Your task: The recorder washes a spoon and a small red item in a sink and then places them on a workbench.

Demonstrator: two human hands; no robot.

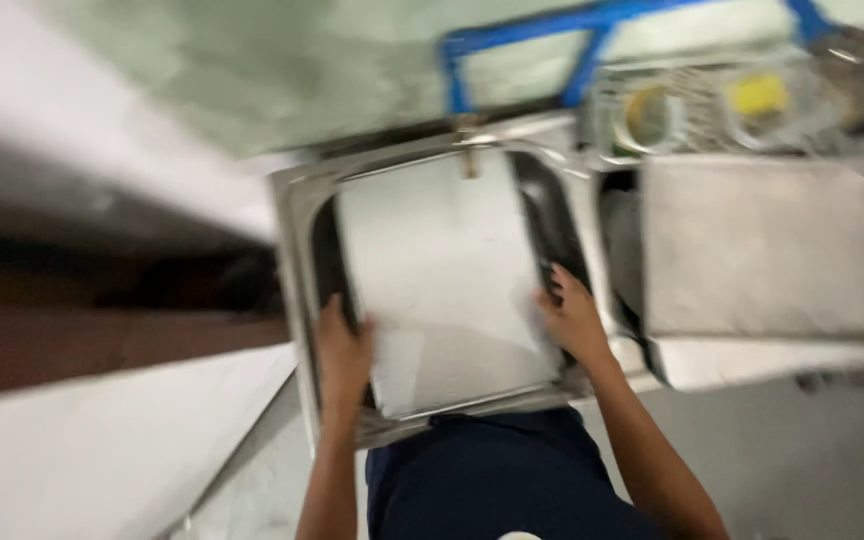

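Flat metal tray (442, 280), pale grey and rectangular, lies in the middle of the frame, inside a steel sink (297, 260), and it covers nearly the whole basin. Both hands hold it by its two long edges. Left hand (344, 352) is in the lower centre-left part of the frame, with its fingers closed over the left edge of the tray near the lower corner. Right hand (574, 318) is a little right of centre, closed on the right edge, and some fingers reach up along the dark gap between tray and sink wall. The two hands are well apart, one on each side of the tray. A small brass-coloured tap (468, 150) stands at the upper rim of the sink, just above the tray. Right of the sink, a second grey tray (762, 250) rests in another basin. In the upper right there is a wire rack (712, 105) with yellow things in it, under a blue frame (522, 45). The picture is blurred, so finer details I cannot tell.
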